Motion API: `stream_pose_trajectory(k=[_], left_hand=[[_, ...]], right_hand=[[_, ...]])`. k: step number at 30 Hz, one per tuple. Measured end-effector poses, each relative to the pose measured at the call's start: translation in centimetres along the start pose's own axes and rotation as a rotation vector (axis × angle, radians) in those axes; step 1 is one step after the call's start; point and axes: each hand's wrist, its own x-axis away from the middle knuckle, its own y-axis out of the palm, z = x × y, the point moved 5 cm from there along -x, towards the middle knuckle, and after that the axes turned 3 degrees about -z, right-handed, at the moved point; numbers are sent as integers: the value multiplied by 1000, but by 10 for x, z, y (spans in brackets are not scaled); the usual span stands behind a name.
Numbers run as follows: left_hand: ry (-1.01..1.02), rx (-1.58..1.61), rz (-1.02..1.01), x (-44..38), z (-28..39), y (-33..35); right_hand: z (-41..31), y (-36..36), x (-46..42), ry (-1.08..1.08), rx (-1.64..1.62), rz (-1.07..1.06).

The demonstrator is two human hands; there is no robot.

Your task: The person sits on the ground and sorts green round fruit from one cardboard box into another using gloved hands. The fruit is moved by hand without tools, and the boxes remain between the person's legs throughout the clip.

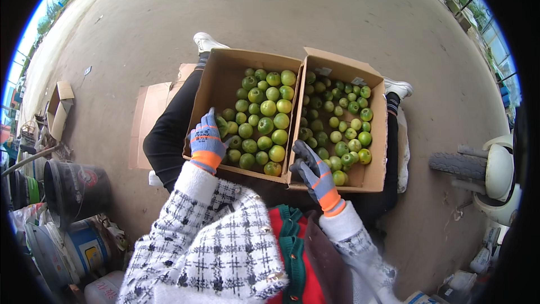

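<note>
Two cardboard boxes of green tomatoes stand side by side before me, between my outstretched legs. Over the near left part of the left box (249, 53) is my left hand (206, 141), in a grey and orange work glove. Its fingers and thumb are around a large green tomato (221, 126), partly hidden by the glove. Loose tomatoes (268, 108) cover the box's middle and right side. My right hand (312, 169), gloved alike, is at the near left corner of the right box (341, 60). Its fingers are apart, and nothing shows in them. Smaller green tomatoes (350, 134) lie in that box.
Flattened cardboard (147, 114) lies left of my leg (168, 122). A black bucket (78, 190) and a white bucket (80, 249) lie tipped at the left. A small open carton (60, 109) is farther off. At the right stands a wheeled vehicle with a black tyre (457, 166).
</note>
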Motion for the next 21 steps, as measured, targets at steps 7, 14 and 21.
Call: stream_pose_trajectory(k=[7,14,21], left_hand=[[8,-243,-56,-17,-24,24],[-25,-336,-102,-27,-29,36],[137,-54,97,-14,-30,17]], right_hand=[[-5,3,10,-8,8,8],[0,2,6,-44,12,24],[-3,-30,4,-83,125,96]])
